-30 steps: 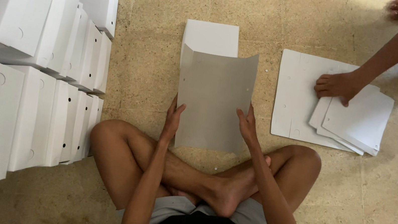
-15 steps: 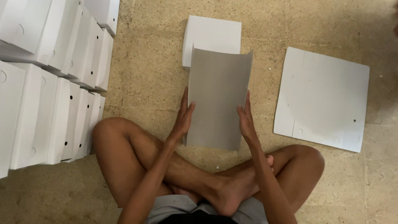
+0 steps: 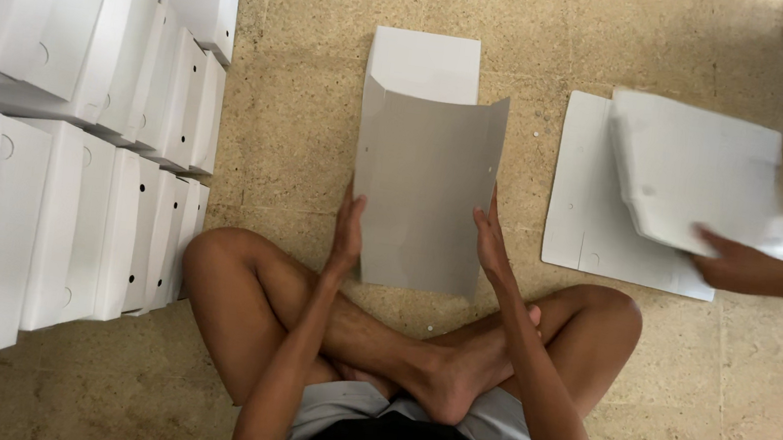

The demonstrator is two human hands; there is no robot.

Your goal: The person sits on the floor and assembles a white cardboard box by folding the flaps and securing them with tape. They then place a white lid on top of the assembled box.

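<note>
A flat grey-white cardboard sheet lies on the floor in front of my crossed legs, its two long sides bent upward. My left hand presses flat against its left side near the lower corner. My right hand presses against the right side at the same height. A white flap of the sheet lies flat on the floor beyond it.
Rows of assembled white boxes stand stacked along my left. To my right, a flat white sheet lies on the floor; another person's hand holds a stack of white sheets over it. The floor is speckled beige stone.
The sides of my sheet have spread wider between my hands. The other person's hand has come back in from the right with a stack of sheets over the flat sheet.
</note>
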